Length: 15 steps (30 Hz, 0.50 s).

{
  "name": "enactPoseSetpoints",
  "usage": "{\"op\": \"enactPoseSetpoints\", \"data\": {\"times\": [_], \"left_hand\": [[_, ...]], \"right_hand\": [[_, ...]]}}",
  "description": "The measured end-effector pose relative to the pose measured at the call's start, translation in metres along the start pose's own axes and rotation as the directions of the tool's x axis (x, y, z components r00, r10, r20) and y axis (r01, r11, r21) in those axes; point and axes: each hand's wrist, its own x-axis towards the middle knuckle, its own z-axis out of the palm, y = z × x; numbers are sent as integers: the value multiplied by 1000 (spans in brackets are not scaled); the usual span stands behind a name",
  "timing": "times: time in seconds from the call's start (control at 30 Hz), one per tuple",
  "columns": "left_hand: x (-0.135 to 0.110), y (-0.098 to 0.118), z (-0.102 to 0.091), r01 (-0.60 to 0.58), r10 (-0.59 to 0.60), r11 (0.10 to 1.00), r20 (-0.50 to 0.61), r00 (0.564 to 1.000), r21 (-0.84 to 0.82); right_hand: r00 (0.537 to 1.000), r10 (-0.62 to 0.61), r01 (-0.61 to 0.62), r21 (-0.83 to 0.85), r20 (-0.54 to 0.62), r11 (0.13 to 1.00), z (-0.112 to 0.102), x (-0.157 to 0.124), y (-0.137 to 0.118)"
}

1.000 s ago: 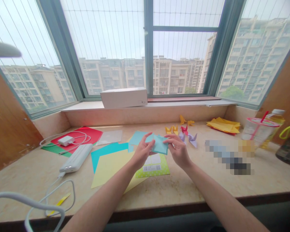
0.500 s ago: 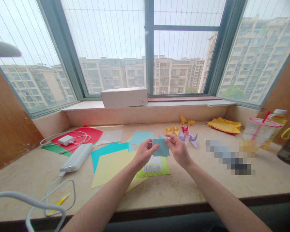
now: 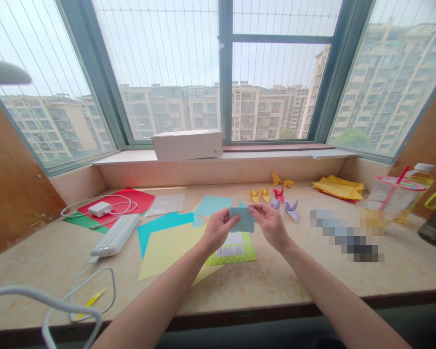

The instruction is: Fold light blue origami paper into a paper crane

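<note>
A small folded teal paper (image 3: 243, 219) is held in the air above the stone counter (image 3: 276, 281), pinched from both sides. My left hand (image 3: 217, 230) grips its left edge with thumb and fingers. On the other side my right hand (image 3: 272, 224) pinches the top right corner. Below the hands lie loose sheets: a pale yellow sheet (image 3: 163, 249), a turquoise sheet (image 3: 160, 225), a light blue sheet (image 3: 212, 204) and a green dotted paper pack (image 3: 236, 249).
Several small folded paper figures (image 3: 276, 196) and a yellow paper stack (image 3: 337, 188) sit at the back right. A lidded cup with a straw (image 3: 390, 194) stands far right. A white power bank (image 3: 115, 235), charger and cables lie left; a white box (image 3: 187, 144) rests on the sill.
The teal paper has gone from a wider, opened shape to a smaller, flatter folded piece. Both hands have drawn slightly closer together around it.
</note>
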Motion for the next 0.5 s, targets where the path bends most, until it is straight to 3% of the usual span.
{"op": "enactPoseSetpoints", "data": {"times": [0.37, 0.5], "left_hand": [[-5, 1, 3, 0, 0, 1000, 15, 1000, 30], [-4, -1, 3, -56, 57, 995, 1, 998, 77]], "right_hand": [[999, -25, 27, -56, 38, 998, -1, -3, -2], [999, -34, 36, -45, 38, 998, 0, -5, -4]]}}
